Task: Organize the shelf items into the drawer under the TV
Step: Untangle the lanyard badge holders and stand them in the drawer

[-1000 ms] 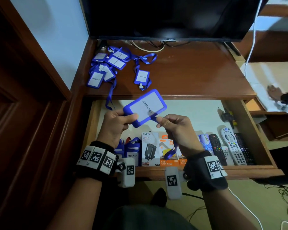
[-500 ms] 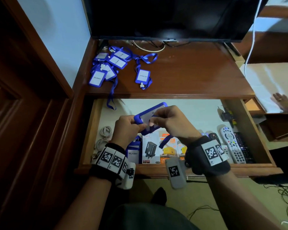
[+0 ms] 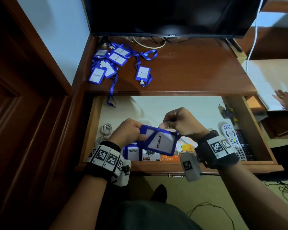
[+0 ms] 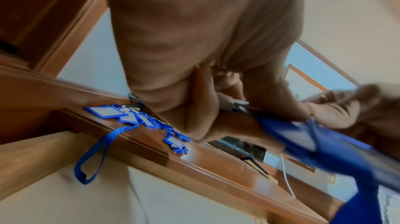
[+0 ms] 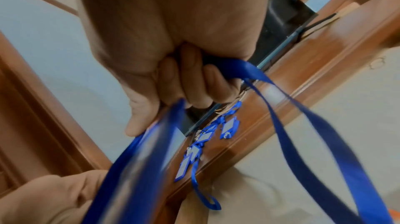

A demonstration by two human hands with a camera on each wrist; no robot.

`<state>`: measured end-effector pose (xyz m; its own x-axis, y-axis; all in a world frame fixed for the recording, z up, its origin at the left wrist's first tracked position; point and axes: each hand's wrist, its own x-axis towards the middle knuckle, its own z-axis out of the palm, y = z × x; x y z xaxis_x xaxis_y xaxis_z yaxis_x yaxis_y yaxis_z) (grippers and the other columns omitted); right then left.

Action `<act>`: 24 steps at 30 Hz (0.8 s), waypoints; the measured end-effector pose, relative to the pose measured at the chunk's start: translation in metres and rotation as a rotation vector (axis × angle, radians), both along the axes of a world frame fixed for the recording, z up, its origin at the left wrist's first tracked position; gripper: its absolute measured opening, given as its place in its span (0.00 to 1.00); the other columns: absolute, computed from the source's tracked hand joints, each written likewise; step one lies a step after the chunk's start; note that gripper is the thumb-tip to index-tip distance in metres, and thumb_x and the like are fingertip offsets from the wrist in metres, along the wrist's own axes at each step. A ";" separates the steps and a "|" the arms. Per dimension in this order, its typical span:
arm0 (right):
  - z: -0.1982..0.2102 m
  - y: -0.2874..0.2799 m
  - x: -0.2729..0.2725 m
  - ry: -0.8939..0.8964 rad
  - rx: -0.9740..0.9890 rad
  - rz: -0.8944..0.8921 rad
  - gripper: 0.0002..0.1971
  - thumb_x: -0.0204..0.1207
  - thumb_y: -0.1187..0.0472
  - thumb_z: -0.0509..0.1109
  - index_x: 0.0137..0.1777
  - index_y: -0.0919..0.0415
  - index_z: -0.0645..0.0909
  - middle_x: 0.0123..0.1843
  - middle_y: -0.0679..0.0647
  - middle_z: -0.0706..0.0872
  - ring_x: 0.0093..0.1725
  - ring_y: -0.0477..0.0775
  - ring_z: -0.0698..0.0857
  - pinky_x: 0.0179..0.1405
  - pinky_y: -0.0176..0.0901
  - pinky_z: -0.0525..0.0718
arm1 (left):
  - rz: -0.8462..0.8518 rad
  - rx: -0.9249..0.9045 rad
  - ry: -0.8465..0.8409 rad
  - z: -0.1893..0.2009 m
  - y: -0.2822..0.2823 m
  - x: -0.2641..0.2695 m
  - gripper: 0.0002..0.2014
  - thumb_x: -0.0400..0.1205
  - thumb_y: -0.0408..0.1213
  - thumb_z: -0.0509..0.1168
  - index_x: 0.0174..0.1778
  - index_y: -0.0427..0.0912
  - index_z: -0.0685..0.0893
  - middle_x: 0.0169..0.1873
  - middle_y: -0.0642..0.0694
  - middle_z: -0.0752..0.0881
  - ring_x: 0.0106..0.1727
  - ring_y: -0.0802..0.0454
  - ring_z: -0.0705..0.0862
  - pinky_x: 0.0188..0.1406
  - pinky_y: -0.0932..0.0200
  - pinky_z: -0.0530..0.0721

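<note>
Badge holder [image 3: 159,141] is held over the front of the open drawer [image 3: 249,120], just above the boxes and the badges already filed there. Left hand [image 3: 129,132] is clamped on the holder's left short edge; right hand [image 3: 181,122] is pinched on the upper right corner, with the lanyard [image 5: 288,106] gathered in its curled fingers [image 5: 194,80], as seen in the right wrist view. Both hands are closed on the same item.

Handling, judged: light, flat, stiff plastic frame with a clear, probably slick window, so it is best taken by the frame edges, not the face. Nothing fragile is apparent. The lanyard is soft, limp ribbon; a loose loop is seen trailing and could snag on the drawer front or the boxes, so it should be bunched against the holder before release.

Orientation: face is turned up toward the head camera, "PELAWAT" legible. Long axis runs left-right, tilted, left end higher and farther, right end lower and nearer. Clip end cannot be told; it is hidden under the right hand.

Remaining badges [image 3: 110,63] lie in a cluster on the shelf [image 3: 189,72] under the TV [image 3: 169,14], one strap hanging over the edge into the drawer.
</note>
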<state>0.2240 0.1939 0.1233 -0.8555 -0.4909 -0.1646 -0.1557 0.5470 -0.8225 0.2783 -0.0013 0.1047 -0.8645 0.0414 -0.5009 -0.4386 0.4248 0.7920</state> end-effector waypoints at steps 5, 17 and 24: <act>-0.011 0.010 0.005 -0.086 -0.099 0.018 0.06 0.70 0.69 0.77 0.36 0.73 0.87 0.30 0.65 0.85 0.30 0.50 0.78 0.32 0.41 0.76 | -0.162 0.082 -0.063 0.008 0.003 0.001 0.11 0.76 0.19 0.67 0.48 0.34 0.89 0.44 0.37 0.91 0.51 0.41 0.89 0.57 0.46 0.86; -0.053 0.009 0.021 -0.251 -0.452 -0.132 0.13 0.68 0.75 0.69 0.29 0.59 0.76 0.23 0.43 0.80 0.25 0.37 0.75 0.26 0.30 0.73 | 0.095 0.447 0.013 -0.008 0.010 -0.003 0.12 0.79 0.19 0.62 0.56 0.30 0.85 0.43 0.36 0.91 0.46 0.41 0.90 0.46 0.51 0.90; -0.065 -0.025 0.015 -0.499 -0.572 -0.355 0.11 0.66 0.70 0.57 0.31 0.54 0.61 0.22 0.47 0.60 0.22 0.43 0.58 0.22 0.34 0.58 | 0.441 0.508 0.082 -0.017 0.019 -0.024 0.13 0.78 0.18 0.63 0.44 0.39 0.88 0.38 0.41 0.91 0.47 0.39 0.87 0.53 0.45 0.86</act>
